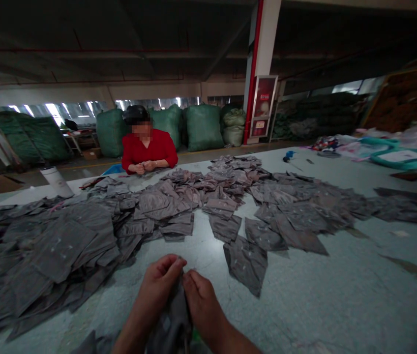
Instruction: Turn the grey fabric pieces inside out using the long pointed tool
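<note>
- Two pinches, left hand point(160, 279) and right hand point(204, 299) just beside each other, grip the cloth point(173, 314) near its top, at the near side of the table point(326, 305).
- A loosened pinch could let the cloth slip or twist.
- The heap point(63, 246) lies left; a wide swing could spill it.
- A patch point(247, 263) lies ahead, rightward; a careless reach might shift it.

The single view looks from head height forward and down across the desk point(322, 295), the left hand point(160, 281) and right hand point(201, 296) close at bottom centre, a co-worker point(159, 150) farther off opposite.
</note>
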The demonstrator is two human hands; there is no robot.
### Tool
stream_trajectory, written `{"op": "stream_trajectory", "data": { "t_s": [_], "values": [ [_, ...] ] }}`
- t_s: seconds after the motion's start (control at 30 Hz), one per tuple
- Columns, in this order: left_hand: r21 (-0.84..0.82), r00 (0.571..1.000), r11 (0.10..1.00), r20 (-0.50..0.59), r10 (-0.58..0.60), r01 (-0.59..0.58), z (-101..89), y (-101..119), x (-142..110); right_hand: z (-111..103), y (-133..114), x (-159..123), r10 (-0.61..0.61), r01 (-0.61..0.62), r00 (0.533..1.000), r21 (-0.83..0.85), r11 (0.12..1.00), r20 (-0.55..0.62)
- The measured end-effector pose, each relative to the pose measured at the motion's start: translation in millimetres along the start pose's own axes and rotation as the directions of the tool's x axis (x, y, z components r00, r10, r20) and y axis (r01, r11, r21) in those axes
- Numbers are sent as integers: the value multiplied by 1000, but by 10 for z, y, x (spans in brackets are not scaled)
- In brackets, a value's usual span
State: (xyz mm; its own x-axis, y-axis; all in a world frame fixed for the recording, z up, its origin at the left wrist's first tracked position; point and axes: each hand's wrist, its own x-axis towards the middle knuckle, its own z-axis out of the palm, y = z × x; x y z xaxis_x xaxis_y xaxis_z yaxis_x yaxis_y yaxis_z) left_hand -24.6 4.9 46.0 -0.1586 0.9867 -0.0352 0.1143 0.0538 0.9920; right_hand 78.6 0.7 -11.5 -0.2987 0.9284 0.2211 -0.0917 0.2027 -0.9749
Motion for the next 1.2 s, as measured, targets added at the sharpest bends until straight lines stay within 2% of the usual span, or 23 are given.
{"op": "stream_trajectory", "data": {
  "t_s": [0.07, 0.1, 0.17, 0.27, 0.37, 0.43, 0.53, 0.63, 0.73, 0.77, 0.87, 0.97, 1.07, 1.13, 1.2],
  "values": [
    [56, 994, 998, 101, -43, 37, -56, 15, 24, 50, 20, -43, 17, -17, 998, -1, 1000, -59],
    [64, 992, 997, 111, -56, 50, -64, 0, 18, 72, 29, -66, 23, -24, 996, -6, 1000, -85],
    [20, 998, 999, 35, -47, 47, -35, -72, -25, 90, 32, -99, 27, -30, 994, -28, 999, -102],
    [-126, 985, 992, -170, -27, 6, 87, -226, -118, 32, -6, -99, 20, -26, 999, -133, 991, -50],
    [-229, 972, 973, -228, -55, 1, 206, -318, -180, -52, -34, -77, -8, 7, 1000, -268, 964, -3],
    [-227, 970, 974, -234, -64, 9, 237, -309, -189, -65, -10, -74, -12, 8, 1000, -268, 963, -12],
    [-94, 974, 995, -228, -6, -16, 189, -200, -158, -11, 68, -87, 35, -43, 997, -123, 991, -65],
    [122, 991, 991, -111, 75, -61, 80, -43, -89, 48, 113, -82, 44, -44, 997, 5, 999, -65],
    [234, 997, 970, 1, 76, -74, 25, 23, -43, 59, 125, -58, -5, 5, 998, 4, 1000, -62],
    [226, 997, 972, 0, 71, -69, 30, 7, -45, 58, 134, -53, -22, 22, 997, -12, 1000, -68],
    [133, 993, 990, -103, 62, -48, 95, -122, -103, 67, 183, -68, -46, 44, 995, -27, 999, -88],
    [61, 981, 996, -179, 72, -62, 152, -227, -158, 69, 199, -114, -13, 14, 995, 10, 1000, -94],
    [56, 984, 996, -155, 83, -75, 131, -195, -139, 18, 102, -127, 16, -15, 997, 23, 1000, -78],
    [84, 987, 993, -126, 95, -85, 90, -129, -106, -39, -22, -82, -9, 8, 998, -15, 1000, -61],
    [65, 983, 994, -152, 101, -92, 61, -84, -81, -93, -161, 13, -57, 52, 997, -104, 993, -47]
  ]
}}
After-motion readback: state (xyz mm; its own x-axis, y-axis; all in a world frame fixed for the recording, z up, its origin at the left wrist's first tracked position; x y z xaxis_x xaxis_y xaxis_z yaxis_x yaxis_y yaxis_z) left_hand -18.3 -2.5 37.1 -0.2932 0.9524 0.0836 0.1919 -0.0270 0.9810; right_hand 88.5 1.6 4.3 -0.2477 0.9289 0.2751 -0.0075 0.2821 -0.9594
